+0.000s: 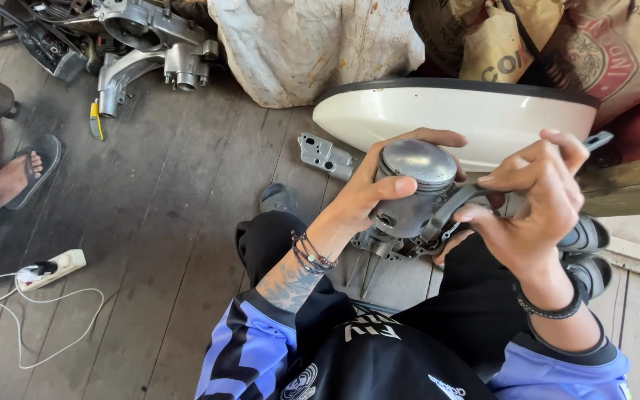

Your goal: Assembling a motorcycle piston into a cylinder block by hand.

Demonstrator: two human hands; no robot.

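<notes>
Fingers of our left hand [368, 194] wrap the side of a grey metal piston [413, 185], thumb laid across its front and fingertips curled over the far edge of its domed crown, so the part stays upright and steady in front of us. Our right hand [531, 211] meets it from the other side, pinching a dark curved ring [450, 211] between thumb and forefinger where the ring lies against the piston's skirt; that pinch seems to keep the ring spread and pressed to the metal. We cannot quite tell whether the ring sits in a groove or only rests on the surface, since the thumb covers that spot.

Just under both hands a metal engine part [387, 248] with thin studs rests between our knees, close enough that the piston hangs right above it. Beyond the fingertips lies a white curved body panel [483, 118], with a small grey bracket [324, 155] beside the left hand's far side. Dark sandals [587, 255] lie below the right wrist on the plank floor [172, 222].

Farther out past the left hand we see grey engine castings [153, 44], a dirty white sack [312, 44], and brown paper sacks [557, 41] behind the panel. Well off to the left side lie a white power strip [53, 268] with its cord and another person's sandalled foot [27, 170].
</notes>
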